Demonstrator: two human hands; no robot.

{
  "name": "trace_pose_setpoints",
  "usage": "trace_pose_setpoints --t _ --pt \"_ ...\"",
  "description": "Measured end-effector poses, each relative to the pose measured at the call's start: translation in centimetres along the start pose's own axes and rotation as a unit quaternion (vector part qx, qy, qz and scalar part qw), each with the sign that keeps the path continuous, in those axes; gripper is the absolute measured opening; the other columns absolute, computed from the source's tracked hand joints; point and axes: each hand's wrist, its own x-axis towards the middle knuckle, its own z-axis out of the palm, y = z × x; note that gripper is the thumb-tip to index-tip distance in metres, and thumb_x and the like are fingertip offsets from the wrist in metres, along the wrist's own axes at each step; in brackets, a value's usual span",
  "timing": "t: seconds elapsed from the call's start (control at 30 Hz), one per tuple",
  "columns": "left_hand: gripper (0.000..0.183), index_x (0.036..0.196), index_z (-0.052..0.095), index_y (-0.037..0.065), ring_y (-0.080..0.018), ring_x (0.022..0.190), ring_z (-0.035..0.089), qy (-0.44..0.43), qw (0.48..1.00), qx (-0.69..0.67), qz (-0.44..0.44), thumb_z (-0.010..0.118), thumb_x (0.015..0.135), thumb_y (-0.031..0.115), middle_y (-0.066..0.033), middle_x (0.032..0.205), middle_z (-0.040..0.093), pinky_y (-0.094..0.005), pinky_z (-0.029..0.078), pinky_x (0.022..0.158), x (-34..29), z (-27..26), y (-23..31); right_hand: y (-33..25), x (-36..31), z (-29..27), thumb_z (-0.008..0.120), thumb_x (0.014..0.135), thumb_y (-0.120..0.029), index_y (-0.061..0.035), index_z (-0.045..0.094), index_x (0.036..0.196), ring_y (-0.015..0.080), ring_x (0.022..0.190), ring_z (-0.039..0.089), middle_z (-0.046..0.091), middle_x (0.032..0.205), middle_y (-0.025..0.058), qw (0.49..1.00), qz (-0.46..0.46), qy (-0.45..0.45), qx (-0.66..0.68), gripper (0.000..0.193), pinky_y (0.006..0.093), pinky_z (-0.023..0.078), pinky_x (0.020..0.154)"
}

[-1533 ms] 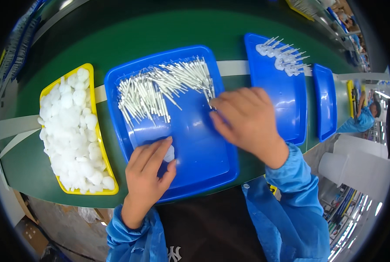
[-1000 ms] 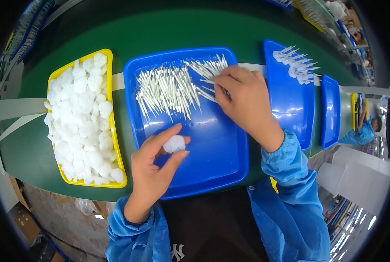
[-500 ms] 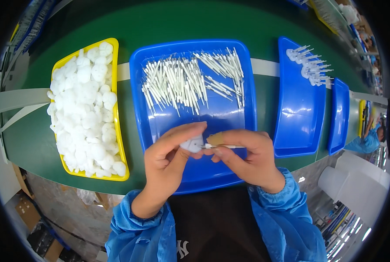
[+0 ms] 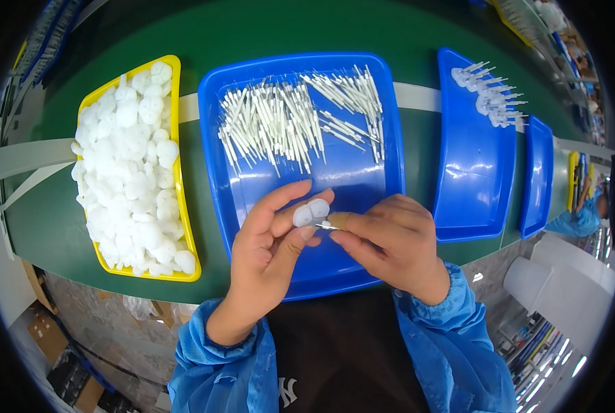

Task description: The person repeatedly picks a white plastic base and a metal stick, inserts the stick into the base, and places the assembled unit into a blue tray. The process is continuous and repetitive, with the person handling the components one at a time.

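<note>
Over the middle blue tray (image 4: 214, 186), my left hand (image 4: 262, 258) holds a small white piece with rounded lobes (image 4: 310, 213) on its fingers, thumb against the lower edge. My right hand (image 4: 397, 241), with a tan cover on the index finger, pinches a thin white-and-metal rod (image 4: 326, 225) between thumb and index finger. The rod's tip is at the lower right of the lobed piece; whether it has entered cannot be made out. Many more thin white rods (image 4: 273, 124) lie in the far half of that tray.
To the left, a yellow tray (image 4: 192, 234) is heaped with white rounded pieces (image 4: 128, 165). On the right, a blue tray (image 4: 476, 220) bears a row of white pieces with rods (image 4: 490, 96); a smaller blue tray (image 4: 538, 179) stands beyond. Farther right another person (image 4: 579, 213) in blue is visible.
The lobed piece has turned so its round faces show, and my left fingers have opened out around it. My right hand has rotated, with less of the rod showing behind its fingers.
</note>
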Motion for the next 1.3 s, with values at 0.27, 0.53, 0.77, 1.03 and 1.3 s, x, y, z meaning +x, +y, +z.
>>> trace_pose_setpoints --t 0.27,0.53,0.77,1.03,1.3 --pt "0.037 0.141 0.073 0.001 -0.0186 0.117 0.076 0.038 0.987 0.138 0.072 0.072 0.105 -0.006 -0.0163 0.143 0.075 -0.0292 0.063 0.092 0.3 -0.3 0.2 -0.5 0.0 -0.1 0.093 0.086 -0.014 -0.0101 0.087 0.108 0.0198 0.055 0.067 0.072 0.069 0.0032 1.0 0.027 0.002 0.009 0.023 0.0329 0.05 0.055" --pt "0.041 0.133 0.079 0.001 -0.0235 0.109 0.077 0.058 0.874 0.399 0.27 0.076 0.095 -0.014 -0.0182 0.127 0.076 -0.03 0.063 0.086 1.0 -1.5 0.2 -2.1 0.4 0.2 0.093 0.087 -0.014 -0.009 0.086 0.105 0.0239 0.055 0.07 0.075 0.071 0.0066 0.996 0.085 0.01 0.025 0.02 0.036 0.053 0.052" --pt "0.038 0.121 0.085 0.002 -0.0263 0.102 0.074 0.104 0.872 0.398 0.265 0.079 0.087 -0.014 -0.0142 0.114 0.074 -0.033 0.06 0.088 0.9 -0.3 1.7 -2.8 1.3 -0.3 0.091 0.089 -0.015 -0.0093 0.084 0.104 0.0264 0.058 0.073 0.076 0.072 0.0081 0.996 0.084 0.0 0.023 0.016 0.0378 0.056 0.054" --pt "0.04 0.128 0.083 0.002 -0.0196 0.104 0.074 0.103 0.899 0.341 0.255 0.078 0.092 -0.014 -0.0124 0.118 0.073 -0.0269 0.062 0.084 0.7 -0.2 1.8 -2.8 2.0 0.2 0.09 0.091 -0.018 -0.0107 0.084 0.102 0.0249 0.058 0.073 0.076 0.073 0.0072 0.997 0.073 0.033 0.022 0.014 0.0368 0.057 0.056" --pt "0.041 0.137 0.079 0.003 -0.0174 0.104 0.077 0.048 0.901 0.355 0.245 0.075 0.099 -0.01 -0.0168 0.127 0.083 -0.0274 0.063 0.084 0.5 -0.9 0.9 -2.1 0.9 0.9 0.088 0.095 -0.02 -0.0091 0.083 0.1 0.0248 0.057 0.07 0.073 0.07 0.0076 0.974 0.164 -0.009 0.159 0.013 0.036 0.054 0.055"
